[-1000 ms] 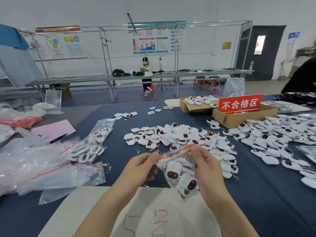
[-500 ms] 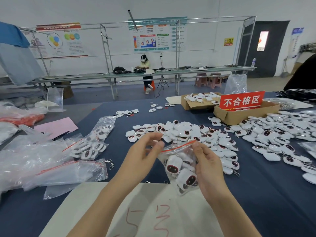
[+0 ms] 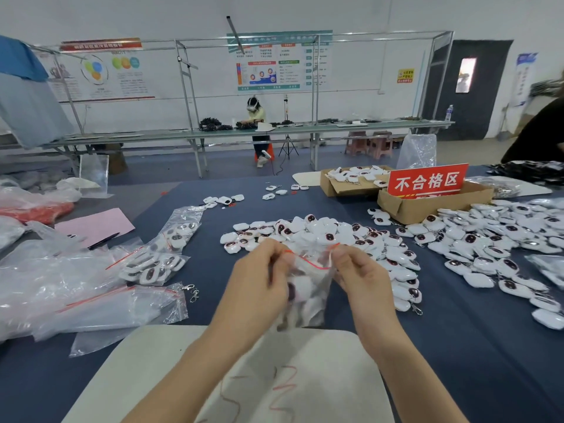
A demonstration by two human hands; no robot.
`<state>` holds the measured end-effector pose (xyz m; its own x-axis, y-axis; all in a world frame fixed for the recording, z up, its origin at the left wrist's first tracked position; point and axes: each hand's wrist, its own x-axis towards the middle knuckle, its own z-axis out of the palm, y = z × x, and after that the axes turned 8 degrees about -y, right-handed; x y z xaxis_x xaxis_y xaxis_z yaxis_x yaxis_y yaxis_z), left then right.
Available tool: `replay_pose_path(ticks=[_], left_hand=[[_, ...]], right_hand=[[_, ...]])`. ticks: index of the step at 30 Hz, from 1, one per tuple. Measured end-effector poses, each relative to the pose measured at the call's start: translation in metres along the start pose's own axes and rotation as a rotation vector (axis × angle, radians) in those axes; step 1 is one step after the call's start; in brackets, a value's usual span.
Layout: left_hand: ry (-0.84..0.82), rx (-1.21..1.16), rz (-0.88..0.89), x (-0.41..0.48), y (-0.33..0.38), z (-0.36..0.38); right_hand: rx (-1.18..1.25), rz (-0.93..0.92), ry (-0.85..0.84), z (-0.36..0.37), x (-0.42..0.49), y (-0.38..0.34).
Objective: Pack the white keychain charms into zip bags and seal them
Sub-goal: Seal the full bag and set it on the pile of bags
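1. Centrally, above the near edge of the table [image 3: 457, 337], a clear zip bag [image 3: 308, 300] hangs between two bare hands, its white contents blurred.
2. Left hand [image 3: 259, 282] pinches the bag's top left corner, fingers curled.
3. Right hand [image 3: 363, 279] pinches the top right corner at the red zip strip [image 3: 314, 265], which sags between the hands.
4. Just behind the hands lies a heap of loose white keychain charms [image 3: 320, 228]; more spread toward the right edge.
5. Filled bags [image 3: 152, 267] lie toward the left edge, well apart from the hands.
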<state>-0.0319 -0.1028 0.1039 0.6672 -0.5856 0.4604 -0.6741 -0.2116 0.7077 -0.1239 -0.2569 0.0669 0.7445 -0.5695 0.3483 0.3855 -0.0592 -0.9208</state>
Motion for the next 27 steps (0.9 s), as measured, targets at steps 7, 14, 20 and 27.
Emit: replay_pose_path(ticks=[7, 14, 20, 27], left_hand=[[-0.005, -0.077, -0.118, -0.007, -0.006, -0.007], [-0.408, -0.552, -0.354, -0.023, -0.008, -0.018], [-0.676, -0.431, -0.486, -0.052, -0.045, 0.002], [-0.907, -0.171, -0.473, -0.051, -0.089, -0.009]], right_hand=[[-0.071, 0.004, 0.068, -0.003, 0.004, -0.005], [-0.25, 0.024, -0.081, -0.018, 0.008, -0.012], [-0.673, 0.217, -0.408, -0.004, 0.024, 0.021], [-0.869, 0.394, -0.716, 0.027, 0.043, 0.059]])
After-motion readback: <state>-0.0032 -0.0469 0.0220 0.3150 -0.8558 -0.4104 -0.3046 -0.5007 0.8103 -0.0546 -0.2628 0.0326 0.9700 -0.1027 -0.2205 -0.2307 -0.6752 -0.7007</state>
